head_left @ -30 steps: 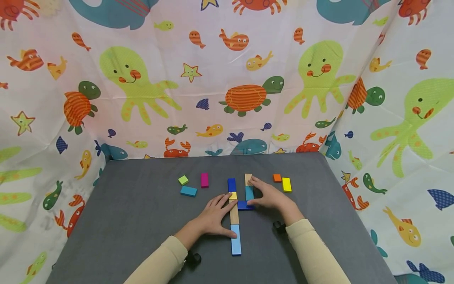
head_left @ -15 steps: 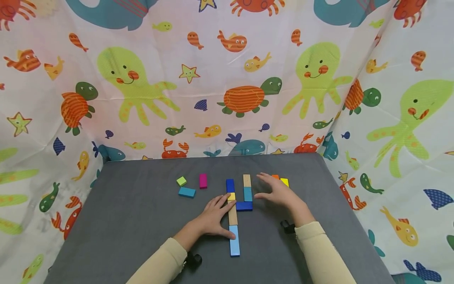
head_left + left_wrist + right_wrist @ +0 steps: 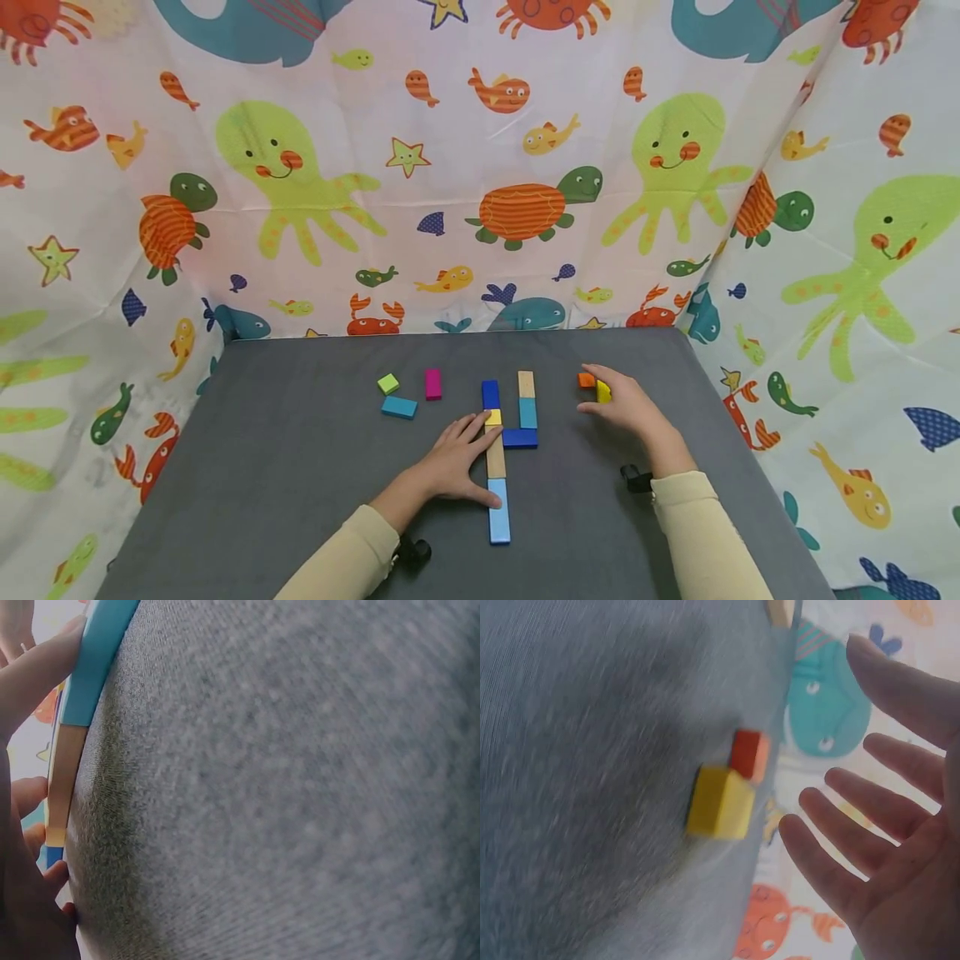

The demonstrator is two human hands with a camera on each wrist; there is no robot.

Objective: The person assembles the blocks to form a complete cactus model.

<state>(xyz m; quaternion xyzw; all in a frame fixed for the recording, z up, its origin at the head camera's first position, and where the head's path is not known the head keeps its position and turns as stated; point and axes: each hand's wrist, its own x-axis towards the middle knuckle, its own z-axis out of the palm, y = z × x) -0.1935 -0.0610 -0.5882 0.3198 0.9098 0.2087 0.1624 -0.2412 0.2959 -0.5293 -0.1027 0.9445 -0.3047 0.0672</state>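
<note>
Right hand (image 3: 633, 410) is empty, fingers apart, near the yellow block (image 3: 603, 392); a sloppy grab could bump it into the orange block (image 3: 585, 380). Left hand (image 3: 448, 461), fingers spread, rests on the block row (image 3: 496, 461), so a twitch might skew that. Yellow block's partly hidden in the head view, blurry from the right wrist.

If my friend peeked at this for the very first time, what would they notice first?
Probably the sea-animal cloth behind the gray table, with its big green octopuses. Next, maybe the line of colorful blocks in the middle, with the left hand resting on it. Over to the right, the right hand hovers near the yellow block and orange block.
</note>
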